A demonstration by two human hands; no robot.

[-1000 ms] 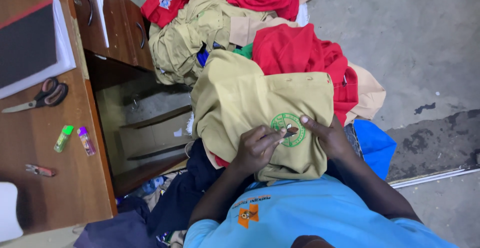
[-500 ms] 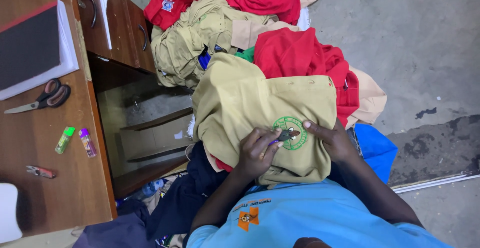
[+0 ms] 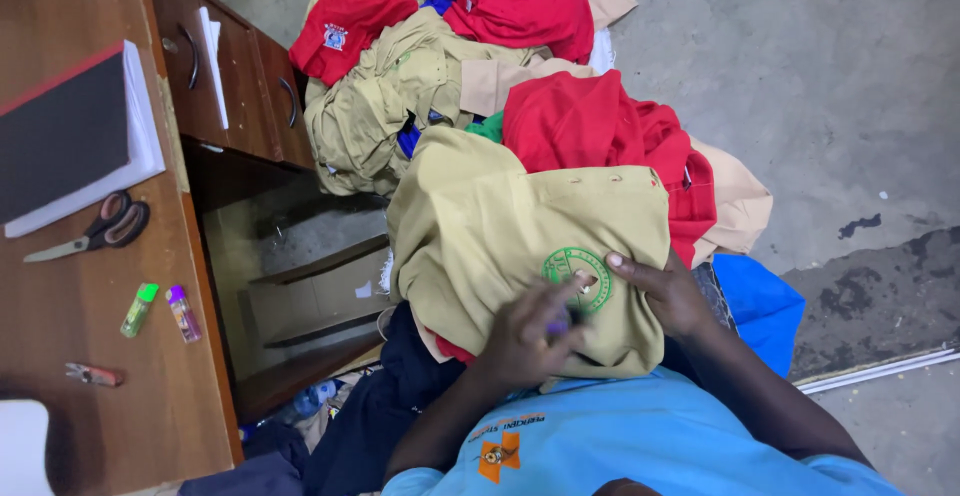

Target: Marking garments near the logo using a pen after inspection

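A khaki shirt [image 3: 500, 226] with a round green embroidered badge [image 3: 578, 274] lies over my lap. My left hand [image 3: 525, 341] is blurred just below the badge, its fingers closed around a small dark object [image 3: 562, 324] with a purple glint; what it is I cannot tell. My right hand [image 3: 662, 294] grips the shirt's fabric at the badge's right edge, thumb on top. Both forearms come up from my light blue shirt [image 3: 640, 441].
A heap of red, khaki and blue garments [image 3: 470, 66] lies on the concrete floor beyond. At left stands a wooden desk [image 3: 60, 356] with drawers, bearing scissors [image 3: 95, 231], a book [image 3: 75, 136], two lighters [image 3: 160, 308] and a small clip [image 3: 92, 374].
My left hand has slid down and right along the badge and is now blurred with motion. My right hand has stayed on the fabric. The view has shifted slightly.
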